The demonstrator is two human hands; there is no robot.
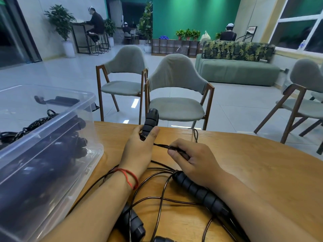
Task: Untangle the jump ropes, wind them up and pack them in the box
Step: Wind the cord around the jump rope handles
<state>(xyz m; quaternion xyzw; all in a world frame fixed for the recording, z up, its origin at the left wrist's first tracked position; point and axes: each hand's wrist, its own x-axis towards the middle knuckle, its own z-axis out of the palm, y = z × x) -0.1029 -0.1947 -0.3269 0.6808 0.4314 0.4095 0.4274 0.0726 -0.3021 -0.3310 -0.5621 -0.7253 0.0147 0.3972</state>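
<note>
We see left hand (138, 147) gripping upright rope handle (150, 122); right hand (194, 158) pinching rope (162, 145) (loose loops beneath wrists). Clear box (73, 111) at left.

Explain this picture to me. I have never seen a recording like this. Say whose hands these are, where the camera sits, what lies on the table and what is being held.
There is no machine here, only a person's two bare hands. The one picture comes from a camera worn on the person's head, looking forward and down, so the arms reach in from the bottom edge.

The left hand, with a red bracelet on its wrist, grips a black ridged handle that stands upright. The right hand pinches the thin dark cord running from that handle.

On the wooden table lie loose cord loops, a second handle by the right forearm and a third handle near the left forearm. At the left stands a clear plastic box with dark ropes already inside.
</note>
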